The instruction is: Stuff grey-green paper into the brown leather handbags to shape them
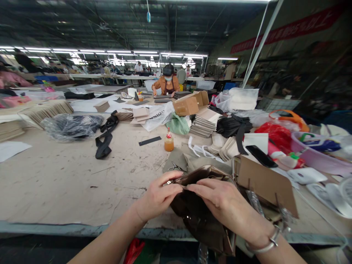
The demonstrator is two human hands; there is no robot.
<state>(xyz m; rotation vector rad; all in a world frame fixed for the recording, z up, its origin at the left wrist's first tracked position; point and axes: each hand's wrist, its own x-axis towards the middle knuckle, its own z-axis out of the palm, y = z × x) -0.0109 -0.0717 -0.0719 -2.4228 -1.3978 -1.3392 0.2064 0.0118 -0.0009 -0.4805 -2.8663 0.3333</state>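
A dark brown, glossy handbag stands tilted at the table's front edge, its mouth facing up. My left hand pinches the left corner of its rim, thumb on the near side and fingers on the far side; a small metal fitting shows by the fingers. My right hand lies over the near rim, fingertips close to my left thumb, gripping the edge of the bag; part of its thumb is hidden. Behind the bag lie grey-brown cloth and a pair of scissors. To the right leans a brown board.
A glue bottle with a red cap stands ahead, near a black strip. At left lie a black strap and a plastic-wrapped bundle. On the right are a phone and a pink basin. Across the table sits a co-worker.
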